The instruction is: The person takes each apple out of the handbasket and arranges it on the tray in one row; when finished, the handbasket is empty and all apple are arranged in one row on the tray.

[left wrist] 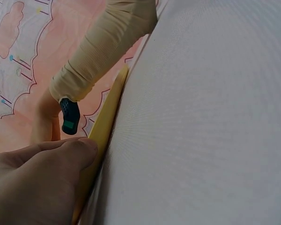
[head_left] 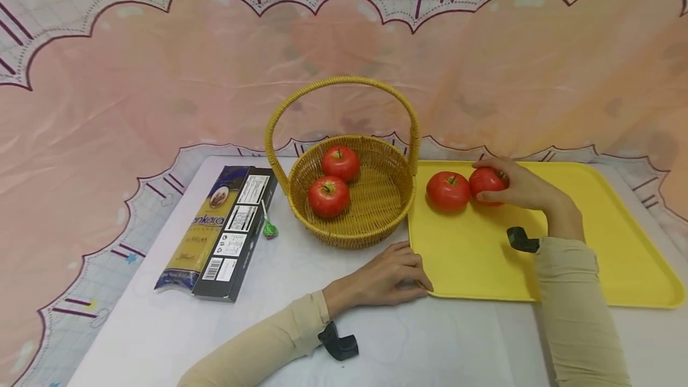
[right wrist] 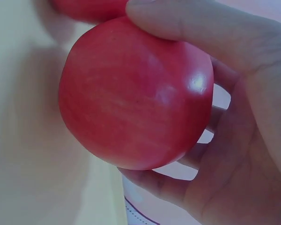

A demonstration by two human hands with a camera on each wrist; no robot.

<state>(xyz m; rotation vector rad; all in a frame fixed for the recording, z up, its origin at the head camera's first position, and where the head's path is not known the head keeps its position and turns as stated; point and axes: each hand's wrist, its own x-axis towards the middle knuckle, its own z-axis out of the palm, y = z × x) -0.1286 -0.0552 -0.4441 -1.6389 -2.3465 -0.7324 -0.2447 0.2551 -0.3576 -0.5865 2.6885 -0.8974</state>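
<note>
In the head view my right hand (head_left: 521,187) grips a red apple (head_left: 488,184) over the back of the yellow tray (head_left: 473,267). The right wrist view shows thumb and fingers curled round this apple (right wrist: 136,96). Just left of it, a second red apple (head_left: 448,190) sits on the tray. My left hand (head_left: 381,276) is at the tray's near left corner; in the left wrist view its thumb and fingers pinch the tray's rim (left wrist: 105,124). A handled wicker basket (head_left: 376,235) left of the tray contains two red apples (head_left: 329,196).
Left of the basket lie a blue and gold packet (head_left: 201,232) and a black box (head_left: 236,237) with white labels. A green-wrapped lollipop (head_left: 270,230) lies beside the box. A patterned cloth (head_left: 215,88) hangs behind the white table (head_left: 301,273).
</note>
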